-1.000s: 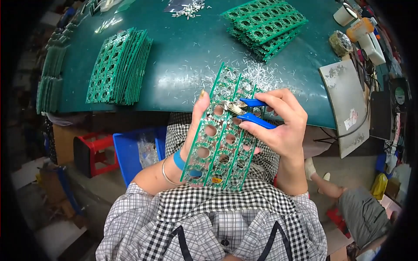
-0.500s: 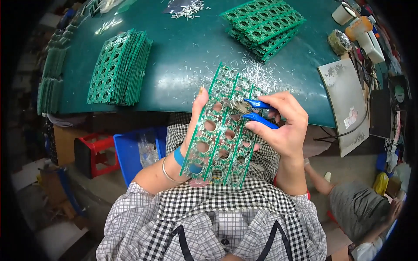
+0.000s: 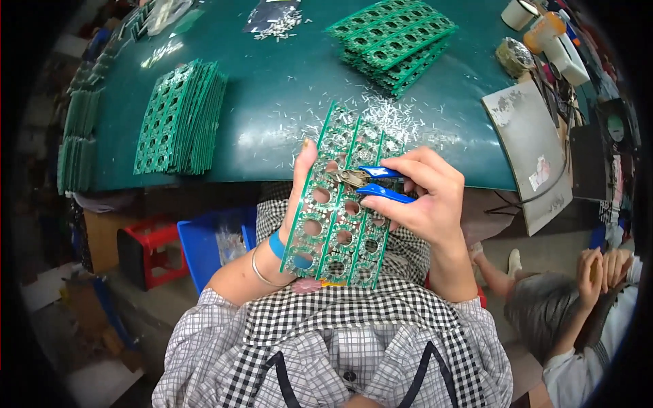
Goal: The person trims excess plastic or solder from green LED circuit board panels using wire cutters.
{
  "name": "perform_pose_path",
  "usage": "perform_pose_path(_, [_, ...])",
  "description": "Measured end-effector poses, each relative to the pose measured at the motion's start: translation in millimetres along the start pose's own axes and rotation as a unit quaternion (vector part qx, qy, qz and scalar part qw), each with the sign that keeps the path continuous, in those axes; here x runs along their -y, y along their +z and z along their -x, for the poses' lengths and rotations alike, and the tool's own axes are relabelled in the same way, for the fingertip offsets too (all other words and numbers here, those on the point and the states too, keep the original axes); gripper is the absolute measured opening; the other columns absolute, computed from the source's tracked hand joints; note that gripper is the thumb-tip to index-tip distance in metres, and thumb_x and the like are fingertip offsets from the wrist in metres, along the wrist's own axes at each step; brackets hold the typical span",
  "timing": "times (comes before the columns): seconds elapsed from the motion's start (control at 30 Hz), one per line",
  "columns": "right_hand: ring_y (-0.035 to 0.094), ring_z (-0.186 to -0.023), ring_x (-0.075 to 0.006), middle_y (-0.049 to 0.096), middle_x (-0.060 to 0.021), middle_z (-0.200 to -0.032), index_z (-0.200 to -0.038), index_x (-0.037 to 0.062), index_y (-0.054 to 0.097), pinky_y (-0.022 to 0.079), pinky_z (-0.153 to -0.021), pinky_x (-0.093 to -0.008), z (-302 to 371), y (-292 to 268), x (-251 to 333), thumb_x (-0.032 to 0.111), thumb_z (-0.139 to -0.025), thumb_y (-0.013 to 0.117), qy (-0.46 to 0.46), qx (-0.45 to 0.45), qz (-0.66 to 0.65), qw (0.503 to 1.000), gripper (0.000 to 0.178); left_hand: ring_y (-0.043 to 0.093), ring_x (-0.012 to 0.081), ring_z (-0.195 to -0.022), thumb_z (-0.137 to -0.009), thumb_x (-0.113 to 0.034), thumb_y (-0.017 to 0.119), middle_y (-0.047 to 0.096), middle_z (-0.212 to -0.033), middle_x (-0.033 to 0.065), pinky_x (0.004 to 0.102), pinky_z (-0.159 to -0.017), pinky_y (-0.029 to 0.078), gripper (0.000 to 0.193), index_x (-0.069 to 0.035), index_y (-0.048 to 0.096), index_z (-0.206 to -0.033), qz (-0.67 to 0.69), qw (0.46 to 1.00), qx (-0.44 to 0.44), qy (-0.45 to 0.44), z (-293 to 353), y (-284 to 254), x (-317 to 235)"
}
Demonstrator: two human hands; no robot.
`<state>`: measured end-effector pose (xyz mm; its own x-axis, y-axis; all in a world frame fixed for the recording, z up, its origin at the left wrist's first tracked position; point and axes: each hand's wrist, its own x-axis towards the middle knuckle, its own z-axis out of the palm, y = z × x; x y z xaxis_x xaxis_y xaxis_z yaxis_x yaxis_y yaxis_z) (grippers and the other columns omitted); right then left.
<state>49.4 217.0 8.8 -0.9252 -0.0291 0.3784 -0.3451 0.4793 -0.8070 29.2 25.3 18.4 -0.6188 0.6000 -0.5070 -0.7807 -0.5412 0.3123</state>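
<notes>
Left forearm slants up and right; left hand upright, thumb pointing up, other fingers mostly hidden. Right forearm near vertical, right hand tilted left. Index finger and right thumb apart, pinching; remaining fingers curled behind, partly hidden.
</notes>
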Motion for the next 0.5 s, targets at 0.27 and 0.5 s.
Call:
perform_pose_path(0.27, [0.063, -0.075, -0.0149, 0.067, -0.0074, -0.090, -0.103, 0.0005, 0.075, 0.052, -0.064, -0.0281, -12.4, 6.8, -20.2, 0.023, -0.064, 0.096, -0.054, -0.110, -0.095, 0.988, 0.050, 0.056, 0.0453, -0.126, -0.098, -0.073, 0.033, 0.047, -0.149, 0.0235, 0.0677, -0.102, 0.047, 0.086, -0.008, 0.037, -0.154, 0.032, 0.996, 0.046, 0.062, 14.1, 13.0, -5.4])
perform_pose_path(0.5, [0.064, -0.071, -0.0183, 0.066, -0.0086, -0.092, -0.100, 0.0009, 0.073, 0.055, -0.066, -0.0306, -13.2, 9.0, -85.4, 0.035, -0.065, 0.094, 0.056, -0.235, 0.046, 0.969, 0.053, 0.040, 0.0584, -0.135, -0.096, -0.069, 0.047, 0.036, -0.155, 0.0295, 0.0736, -0.106, 0.039, 0.082, -0.017, 0.033, -0.158, 0.039, 0.990, 0.132, 0.032, -6.9, -21.5, -33.5])
